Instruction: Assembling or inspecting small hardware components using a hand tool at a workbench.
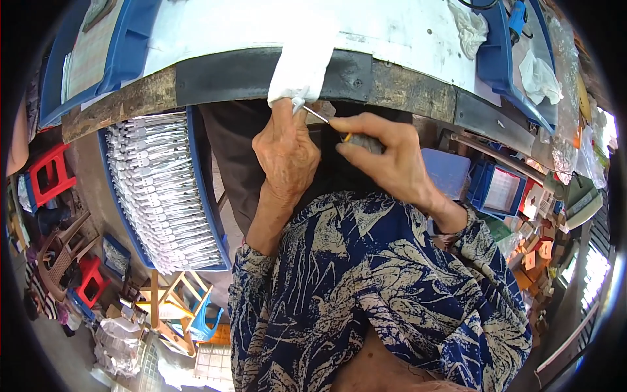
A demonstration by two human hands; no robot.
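My left hand (285, 147) is at the dark front edge of the workbench, its fingers closed on a small whitish part (298, 103) too small to name more exactly. Just behind those fingers, a white cloth (305, 62) hangs over the bench edge and touches them. My right hand (388, 153) grips a thin metal tool with a yellow handle, which looks like a small screwdriver (316, 115). Its shaft slants up and left, the tip meeting the whitish part or lying right beside it. Most of the handle is hidden in my fingers.
A blue crate (225, 251) holding stacked silvery-white parts stands left, below the bench (215, 36). Blue trays (124, 55) sit at both bench ends; a blue tool (517, 19) and crumpled white cloths (470, 32) lie right. Red stools (52, 173) stand far left.
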